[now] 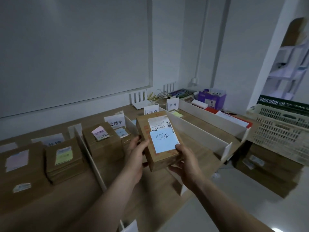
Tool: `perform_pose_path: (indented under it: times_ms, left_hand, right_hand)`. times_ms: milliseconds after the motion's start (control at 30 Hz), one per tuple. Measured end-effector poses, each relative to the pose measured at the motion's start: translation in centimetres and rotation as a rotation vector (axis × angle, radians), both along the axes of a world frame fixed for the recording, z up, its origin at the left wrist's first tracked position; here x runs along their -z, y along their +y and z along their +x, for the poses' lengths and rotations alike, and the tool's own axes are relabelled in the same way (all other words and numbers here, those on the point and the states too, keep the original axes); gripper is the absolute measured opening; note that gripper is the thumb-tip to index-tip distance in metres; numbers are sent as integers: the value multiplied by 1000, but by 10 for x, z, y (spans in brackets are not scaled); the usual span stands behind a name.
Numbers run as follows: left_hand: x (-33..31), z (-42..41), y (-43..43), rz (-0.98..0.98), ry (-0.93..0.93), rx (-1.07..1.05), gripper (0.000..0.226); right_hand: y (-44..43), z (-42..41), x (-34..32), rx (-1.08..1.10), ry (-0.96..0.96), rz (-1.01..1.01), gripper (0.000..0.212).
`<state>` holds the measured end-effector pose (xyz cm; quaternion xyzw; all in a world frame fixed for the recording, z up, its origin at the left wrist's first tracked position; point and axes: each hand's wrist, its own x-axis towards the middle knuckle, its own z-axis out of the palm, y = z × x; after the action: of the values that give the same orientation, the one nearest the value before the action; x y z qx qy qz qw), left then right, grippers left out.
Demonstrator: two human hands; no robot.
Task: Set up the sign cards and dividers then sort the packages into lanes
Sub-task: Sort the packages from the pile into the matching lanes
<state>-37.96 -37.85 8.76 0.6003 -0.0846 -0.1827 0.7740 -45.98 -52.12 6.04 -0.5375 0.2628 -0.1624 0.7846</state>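
A brown cardboard package (pixel 165 160) bearing a shipping label and a blue handwritten note (pixel 164 142) is tilting above the table (pixel 215 131), the left hand (pixel 135 156) and right hand (pixel 187 161) gripping its sides. Other brown packages (pixel 102 144) with coloured notes are lying further left, while white dividers (pixel 192 129) and folded sign cards (pixel 115 122) are standing upright.

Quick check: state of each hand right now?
Left hand: grips the cardboard package by its left side.
Right hand: grips the same package, thumb on its blue note.
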Motion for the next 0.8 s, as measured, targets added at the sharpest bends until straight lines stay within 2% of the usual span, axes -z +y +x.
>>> perform_pose_path:
  times_ms: [133, 267, 333, 600, 733, 800]
  left_hand:
    - [9, 39, -46, 10, -3, 46, 24]
    - [16, 86, -90, -18, 12, 87, 28]
    - [18, 105, -108, -14, 14, 115, 28]
    - [21, 168, -155, -14, 15, 101, 30]
    - [21, 193, -174, 16, 6, 55, 34]
    - [25, 205, -184, 27, 9, 31, 37]
  right_hand:
    - [-42, 36, 4, 13, 37, -53, 54]
    - [-87, 76, 4, 34, 71, -124, 39]
    - [-105, 92, 5, 37, 82, -141, 38]
    - [-155, 163, 10, -2, 95, -157, 68]
    - [-178, 204, 14, -5, 70, -146, 67]
    - [-189, 224, 18, -10, 61, -122, 74]
